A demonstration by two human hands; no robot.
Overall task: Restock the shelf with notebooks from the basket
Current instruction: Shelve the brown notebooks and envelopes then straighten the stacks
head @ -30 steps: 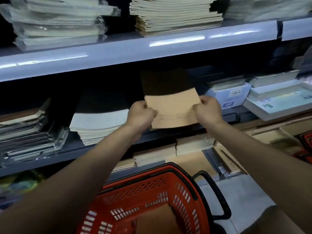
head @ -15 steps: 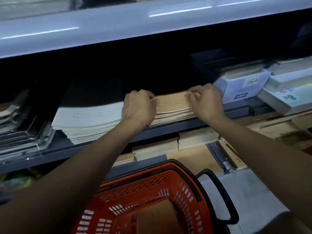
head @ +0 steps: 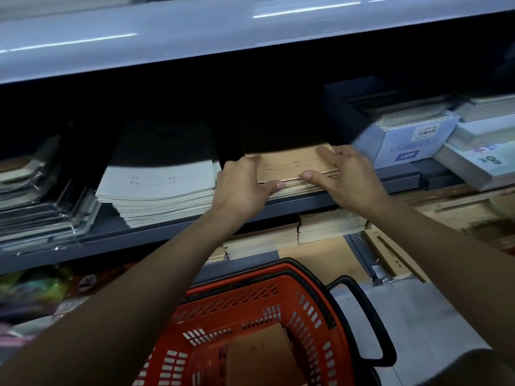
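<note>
A brown notebook (head: 289,167) lies on top of a stack of brown notebooks on the middle shelf (head: 301,203). My left hand (head: 241,188) grips the stack's left front corner, fingers over the top and thumb along the front edge. My right hand (head: 348,176) holds the right side, fingers on the cover and thumb against the front edge. Below my arms stands the red basket (head: 315,307) with another brown notebook (head: 259,355) inside it.
A stack of grey notebooks (head: 156,188) sits just left of the brown stack. A pale blue box (head: 404,146) and flat packs stand to the right. The upper shelf's edge (head: 195,43) overhangs the stacks. More brown notebooks (head: 326,227) lie on the shelf below. The basket's black handle (head: 373,327) points right.
Both hands lowered the brown notebook from the air onto the brown stack and now hold it by the front corners. The view has tilted down.
</note>
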